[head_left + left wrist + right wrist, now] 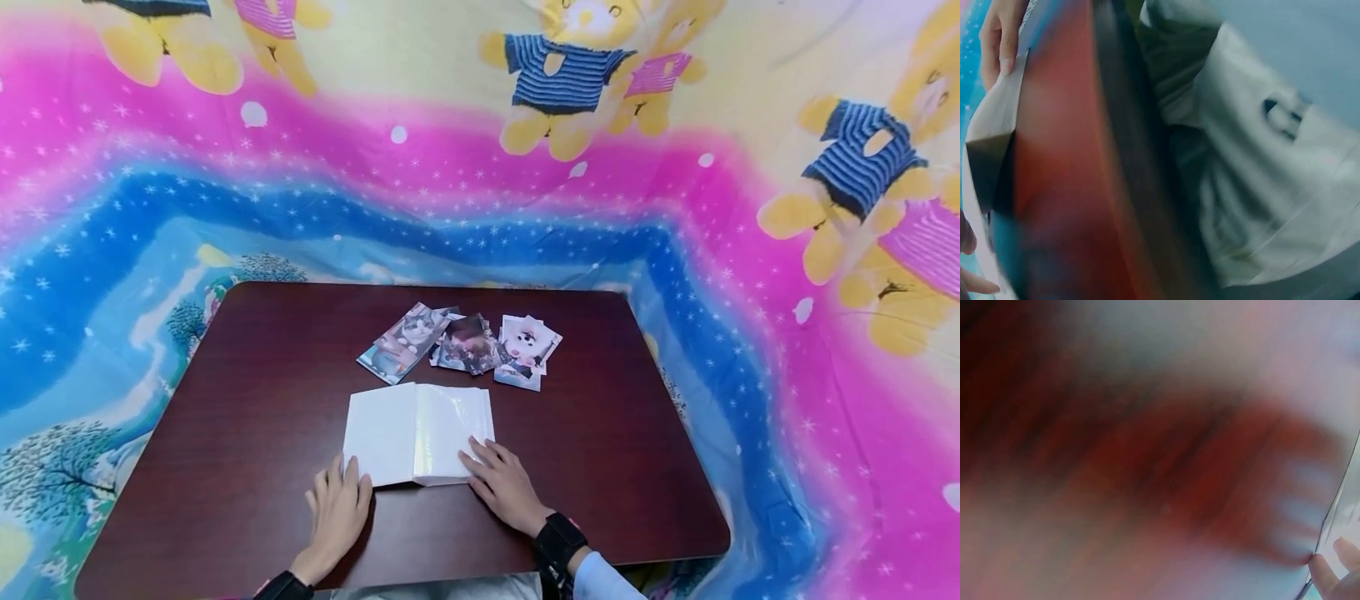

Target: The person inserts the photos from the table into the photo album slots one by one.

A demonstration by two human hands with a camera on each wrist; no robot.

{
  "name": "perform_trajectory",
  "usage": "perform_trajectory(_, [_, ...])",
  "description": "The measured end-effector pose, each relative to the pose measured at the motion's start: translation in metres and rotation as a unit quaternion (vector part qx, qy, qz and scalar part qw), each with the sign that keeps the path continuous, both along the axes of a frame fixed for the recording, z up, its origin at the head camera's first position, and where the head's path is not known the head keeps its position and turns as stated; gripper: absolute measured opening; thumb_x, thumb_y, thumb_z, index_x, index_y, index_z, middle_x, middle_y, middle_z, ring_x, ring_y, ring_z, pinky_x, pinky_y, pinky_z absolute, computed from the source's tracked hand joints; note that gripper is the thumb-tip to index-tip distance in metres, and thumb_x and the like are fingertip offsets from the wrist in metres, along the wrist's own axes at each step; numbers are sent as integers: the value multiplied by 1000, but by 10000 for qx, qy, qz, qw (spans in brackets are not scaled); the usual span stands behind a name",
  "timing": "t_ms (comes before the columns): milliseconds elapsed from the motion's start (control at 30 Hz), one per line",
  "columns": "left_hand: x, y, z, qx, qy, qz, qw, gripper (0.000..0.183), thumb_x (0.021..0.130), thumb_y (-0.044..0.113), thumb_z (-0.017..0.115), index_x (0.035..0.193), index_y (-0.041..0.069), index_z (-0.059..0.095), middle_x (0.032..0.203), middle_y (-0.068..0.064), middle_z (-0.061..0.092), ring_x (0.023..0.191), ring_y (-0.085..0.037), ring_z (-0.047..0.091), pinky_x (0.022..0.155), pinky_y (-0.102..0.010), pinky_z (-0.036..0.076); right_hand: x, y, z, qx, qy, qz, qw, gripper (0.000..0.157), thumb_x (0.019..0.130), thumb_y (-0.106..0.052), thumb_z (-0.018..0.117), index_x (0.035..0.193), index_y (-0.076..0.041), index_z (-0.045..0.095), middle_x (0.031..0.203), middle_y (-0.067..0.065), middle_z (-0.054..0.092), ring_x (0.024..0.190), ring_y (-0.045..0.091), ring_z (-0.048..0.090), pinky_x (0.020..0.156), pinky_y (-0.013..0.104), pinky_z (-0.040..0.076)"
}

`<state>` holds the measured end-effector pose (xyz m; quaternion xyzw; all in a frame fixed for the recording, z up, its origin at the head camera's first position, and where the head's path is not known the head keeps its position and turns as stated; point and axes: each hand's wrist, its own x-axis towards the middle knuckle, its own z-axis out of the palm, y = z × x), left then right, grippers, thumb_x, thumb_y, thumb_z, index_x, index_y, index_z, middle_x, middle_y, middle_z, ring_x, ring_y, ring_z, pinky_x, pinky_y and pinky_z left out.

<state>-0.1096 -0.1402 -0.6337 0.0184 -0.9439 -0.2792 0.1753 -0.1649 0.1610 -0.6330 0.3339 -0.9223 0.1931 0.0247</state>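
A photo album (382, 433) lies spread on the table, its white pages showing and the right one glossy with clear film. My left hand (337, 507) rests at the album's lower left corner, fingers extended. On the lower right of the album lies my right hand (506, 483), its fingers spread over the page edge. The left wrist view shows the album's spine end (988, 156) side-on, with the right hand (1000, 37) beyond it. Two fingertips touch the album's edge in the right wrist view, which is mostly blurred.
Behind the album lie three loose piles of photo cards: a left pile with a cat picture (412, 329), a dark middle pile (467, 343) and a right pile with a white animal (525, 346). The brown table (247, 433) is bordered by a patterned cloth (420, 192).
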Motion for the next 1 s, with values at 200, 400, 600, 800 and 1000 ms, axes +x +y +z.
perform_trajectory(200, [-77, -15, 18, 420, 977, -19, 9943, 30, 94, 9, 58, 121, -4, 61, 121, -25, 58, 105, -46, 49, 73, -54, 31, -5, 2, 2, -121, -21, -52, 9999, 47, 103, -27, 55, 148, -19, 48, 158, 8, 34, 141, 36, 33, 106, 59, 33])
perform_trajectory(400, [-161, -22, 27, 142, 625, -372, 9973, 36, 96, 13, 57, 126, -6, 57, 122, -26, 59, 114, -45, 49, 81, -57, 35, -7, 3, 3, -84, -11, -192, 9998, 47, 102, -27, 55, 148, -20, 48, 158, 7, 34, 141, 34, 33, 107, 58, 32])
perform_trajectory(600, [-203, -24, 23, -32, -563, -492, 9972, 50, 100, 19, 57, 140, -7, 45, 138, -30, 47, 129, -46, 38, 94, -64, 30, 1, 0, -2, 48, -23, -72, 10000, 46, 103, -28, 54, 149, -21, 47, 157, 8, 35, 140, 34, 35, 105, 58, 34])
perform_trajectory(800, [-225, -19, 14, -363, -1209, -386, 9912, 52, 103, 23, 53, 145, -4, 41, 150, -30, 35, 139, -44, 28, 103, -67, 26, 7, -3, -5, 74, 71, -136, 9999, 48, 102, -28, 56, 148, -25, 48, 157, 5, 36, 139, 32, 37, 104, 56, 36])
perform_trajectory(1000, [-236, -12, 13, -592, -1348, -287, 9887, 56, 100, 27, 58, 146, -1, 41, 149, -28, 37, 141, -43, 26, 106, -65, 22, 6, -6, -6, -49, 185, -209, 9996, 48, 101, -27, 59, 147, -24, 49, 156, 5, 37, 139, 32, 37, 104, 57, 36])
